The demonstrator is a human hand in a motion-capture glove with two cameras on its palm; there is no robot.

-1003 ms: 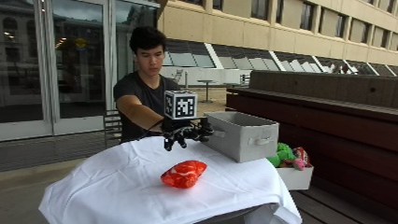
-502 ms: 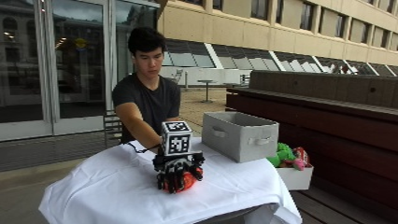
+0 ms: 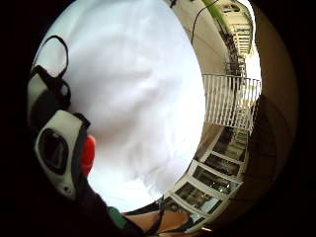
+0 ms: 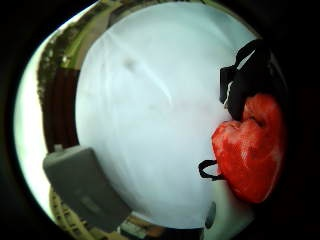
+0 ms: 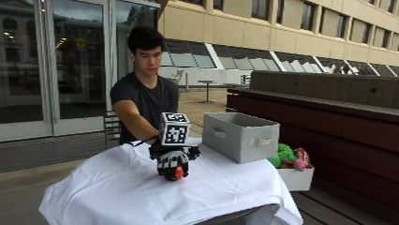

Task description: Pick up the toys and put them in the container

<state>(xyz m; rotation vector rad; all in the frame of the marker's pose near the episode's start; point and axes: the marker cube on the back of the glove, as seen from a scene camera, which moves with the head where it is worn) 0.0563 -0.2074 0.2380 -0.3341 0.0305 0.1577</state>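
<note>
Above white tablecloth | hand grips red toy, seemingly soft, mottled | grey container nearby

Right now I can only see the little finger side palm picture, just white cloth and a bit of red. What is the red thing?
Observer: It is a red toy, soft-looking and roughly heart-shaped in the thumb side palm view.
Operator: Is the hand holding it?
Observer: Yes. In the outside view the gloved right hand has its fingers curled round the toy, which peeks out below them, over the white tablecloth.
Operator: Where does it go?
Observer: There is a grey container with handle slots standing on the same table, beside the hand on the side toward the bench.
Operator: Are there more toys?
Observer: Yes, a white box past the table's edge holds green and pink toys.
</note>
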